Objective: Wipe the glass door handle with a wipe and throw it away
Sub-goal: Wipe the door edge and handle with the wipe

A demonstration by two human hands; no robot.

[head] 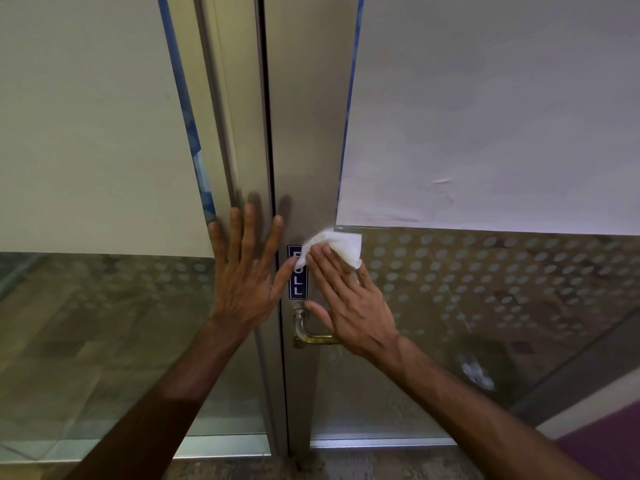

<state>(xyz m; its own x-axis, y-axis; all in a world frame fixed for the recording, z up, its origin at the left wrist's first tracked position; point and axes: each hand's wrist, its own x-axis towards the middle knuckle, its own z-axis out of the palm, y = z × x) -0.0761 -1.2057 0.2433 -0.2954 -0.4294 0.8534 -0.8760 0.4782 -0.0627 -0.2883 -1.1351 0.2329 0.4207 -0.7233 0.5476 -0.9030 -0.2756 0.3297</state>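
Observation:
A brass lever handle [306, 332] sticks out of the metal stile of the right glass door [311, 140], below a blue PULL sign [298, 282]. My right hand [346, 299] lies flat on the stile just above the handle, pressing a white wipe [339, 245] against the metal under its fingertips. The palm hides the far end of the handle. My left hand [247, 268] is spread flat with fingers apart on the frame of the left door, its thumb touching the sign's edge. It holds nothing.
White paper sheets [485, 116] cover the upper glass of both doors. The lower glass [485, 289] has a frosted dot pattern and shows the floor beyond. A dark seam [268, 133] runs between the two door frames. A metal threshold [381, 441] lies at the bottom.

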